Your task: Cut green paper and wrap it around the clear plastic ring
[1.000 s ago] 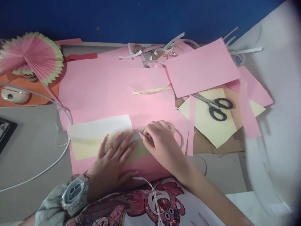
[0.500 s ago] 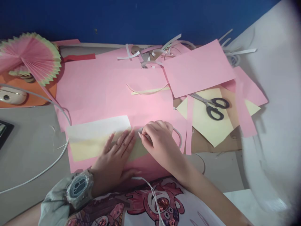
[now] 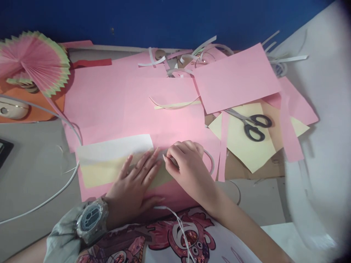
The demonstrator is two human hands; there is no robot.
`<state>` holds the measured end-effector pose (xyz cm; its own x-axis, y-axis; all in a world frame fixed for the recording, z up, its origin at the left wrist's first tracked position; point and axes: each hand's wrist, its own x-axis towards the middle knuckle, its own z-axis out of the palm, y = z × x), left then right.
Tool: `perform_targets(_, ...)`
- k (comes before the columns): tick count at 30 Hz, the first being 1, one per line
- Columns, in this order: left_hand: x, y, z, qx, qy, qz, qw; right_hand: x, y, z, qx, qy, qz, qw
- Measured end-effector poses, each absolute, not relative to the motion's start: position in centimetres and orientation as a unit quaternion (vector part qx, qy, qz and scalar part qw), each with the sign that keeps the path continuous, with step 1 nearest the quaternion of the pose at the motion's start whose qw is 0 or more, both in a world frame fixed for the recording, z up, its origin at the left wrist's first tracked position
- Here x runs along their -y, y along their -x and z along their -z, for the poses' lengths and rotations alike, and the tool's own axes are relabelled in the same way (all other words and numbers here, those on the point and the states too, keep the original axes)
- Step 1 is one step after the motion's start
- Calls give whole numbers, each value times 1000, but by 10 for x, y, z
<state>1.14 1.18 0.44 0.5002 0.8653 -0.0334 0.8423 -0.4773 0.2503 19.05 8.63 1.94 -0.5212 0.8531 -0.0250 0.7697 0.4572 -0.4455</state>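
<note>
My left hand [image 3: 135,180] lies flat with its fingers spread, pressing on a yellow sheet of paper [image 3: 100,174] and the edge of a white sheet [image 3: 115,146] along its top. Right beside it, my right hand [image 3: 188,160] is closed in a pinch on a narrow pale strip. One end of the strip [image 3: 164,151] shows by the left fingertips, and a curved loop comes out behind the right hand. Its part inside the fist is hidden. Pink paper [image 3: 131,109] lies under both hands.
Black-handled scissors [image 3: 256,127] rest on yellow paper at right, partly under a pink sheet [image 3: 237,78]. Curled white strips [image 3: 183,62] lie at the back. A pleated pink-and-green paper fan [image 3: 41,60] and a white cable [image 3: 52,199] are at left.
The view has shifted slightly, so things at the right sit a little farther right. Both hands keep nearly the same pose on the paper.
</note>
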Motion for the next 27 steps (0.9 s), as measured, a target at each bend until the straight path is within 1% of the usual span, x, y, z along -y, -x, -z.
perform_targets(6, -11, -12, -6, -502, -855, -43, 122, -86, -190, -19, 852, 476, -192, 103)
perform_targets(14, -11, -13, -6, -507, -851, -44, 127, -81, -189, -28, 842, 522, -120, 69)
perform_targets(27, -11, -12, -5, -501, -856, -53, 116, -75, -189, -33, 843, 522, -119, 52)
